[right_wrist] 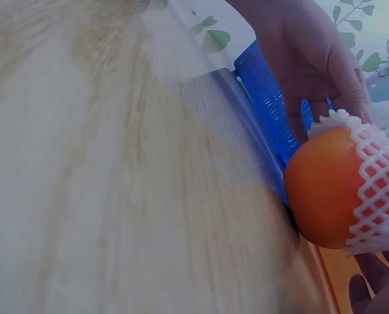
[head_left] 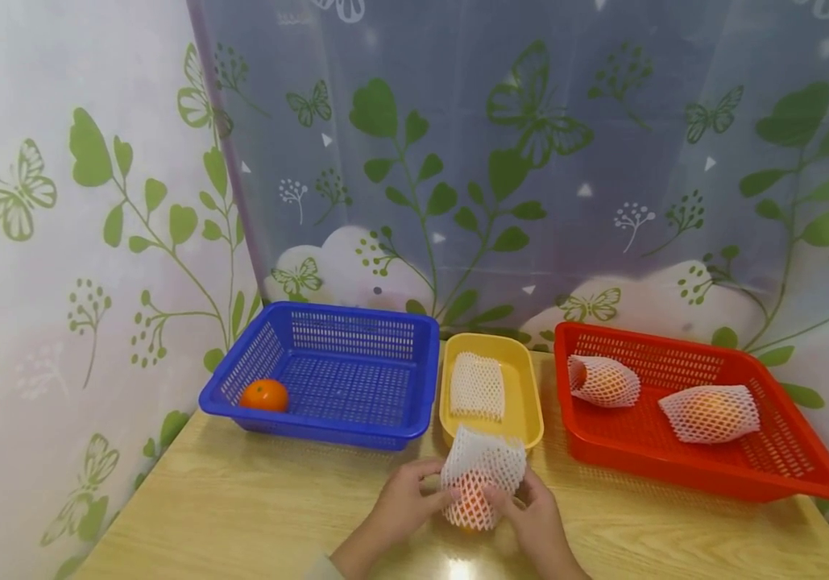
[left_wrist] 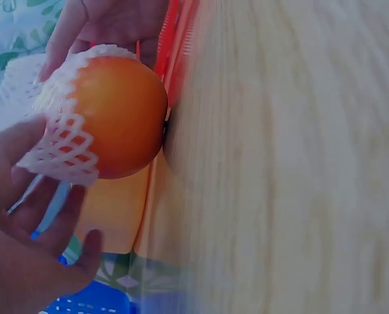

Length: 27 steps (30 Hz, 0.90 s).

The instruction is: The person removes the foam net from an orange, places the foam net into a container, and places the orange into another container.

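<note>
Both hands hold a white foam net sleeve (head_left: 482, 459) pulled partly over an orange (left_wrist: 122, 118), close above the table's front. My left hand (head_left: 401, 501) grips it from the left, thumb on the near face. From the right, my right hand (head_left: 536, 519) grips the sleeve the same way, thumb across the netting. The orange's bare round end (right_wrist: 321, 190) sticks out toward me in both wrist views. The far part of the sleeve hangs loose over the near rim of a yellow tray (head_left: 526, 379). Some fingers are hidden behind the sleeve.
Inside the yellow tray lies a flat foam net (head_left: 477, 387). A blue basket (head_left: 349, 435) at left holds one bare orange (head_left: 265, 395). At right, a red basket (head_left: 661, 459) holds two netted fruits (head_left: 605, 382). Patterned curtains (head_left: 414, 201) hang behind the wooden table (head_left: 240, 499).
</note>
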Each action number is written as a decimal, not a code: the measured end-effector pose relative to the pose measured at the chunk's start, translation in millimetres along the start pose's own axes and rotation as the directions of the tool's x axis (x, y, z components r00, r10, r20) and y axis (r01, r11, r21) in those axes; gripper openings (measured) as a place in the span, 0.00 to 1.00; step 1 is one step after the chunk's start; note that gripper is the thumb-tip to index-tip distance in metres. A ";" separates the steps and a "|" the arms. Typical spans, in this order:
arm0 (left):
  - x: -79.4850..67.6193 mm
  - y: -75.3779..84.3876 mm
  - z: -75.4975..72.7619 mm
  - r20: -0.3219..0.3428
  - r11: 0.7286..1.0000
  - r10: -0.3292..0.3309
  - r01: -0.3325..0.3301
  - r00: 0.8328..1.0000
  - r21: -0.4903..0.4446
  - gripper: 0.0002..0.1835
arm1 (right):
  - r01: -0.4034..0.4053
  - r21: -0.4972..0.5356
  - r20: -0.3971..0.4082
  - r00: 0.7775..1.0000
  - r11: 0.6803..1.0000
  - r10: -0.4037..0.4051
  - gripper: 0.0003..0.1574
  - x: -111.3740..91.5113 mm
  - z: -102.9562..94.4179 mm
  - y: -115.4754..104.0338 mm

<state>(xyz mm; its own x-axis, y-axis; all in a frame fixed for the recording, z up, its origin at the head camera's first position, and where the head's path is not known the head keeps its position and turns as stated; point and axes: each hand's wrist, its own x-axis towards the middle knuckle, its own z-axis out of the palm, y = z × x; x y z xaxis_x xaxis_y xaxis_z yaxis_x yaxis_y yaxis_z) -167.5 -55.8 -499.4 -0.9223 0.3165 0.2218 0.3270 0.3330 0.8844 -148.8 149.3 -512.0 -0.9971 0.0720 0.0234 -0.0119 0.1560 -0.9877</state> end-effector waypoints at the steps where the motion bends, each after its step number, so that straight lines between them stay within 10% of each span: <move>1: 0.6 0.0 0.5 -0.028 1.000 0.005 -0.005 1.000 -0.009 0.14 | -0.001 0.000 0.017 1.000 1.000 0.001 0.35 -0.3 0.1 0.4; 7: 3.4 2.3 2.5 -0.138 0.999 -0.014 0.009 0.990 -0.033 0.06 | -0.010 -0.006 0.074 0.997 1.000 0.011 0.34 -2.2 2.4 1.5; 27: 4.7 -3.3 2.8 -0.121 0.994 -0.043 0.030 0.992 -0.105 0.13 | -0.008 0.012 0.086 0.996 1.000 0.007 0.28 -4.5 3.5 4.3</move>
<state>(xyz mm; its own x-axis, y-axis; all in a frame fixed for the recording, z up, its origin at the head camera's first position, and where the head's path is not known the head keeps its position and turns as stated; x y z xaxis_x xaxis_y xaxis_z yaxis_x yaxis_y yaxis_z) -172.3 -52.9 -502.4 -0.9537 0.1918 0.2318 0.2755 0.2469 0.9291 -144.6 146.2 -516.9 -0.9999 -0.0122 0.0029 -0.0046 0.1434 -0.9897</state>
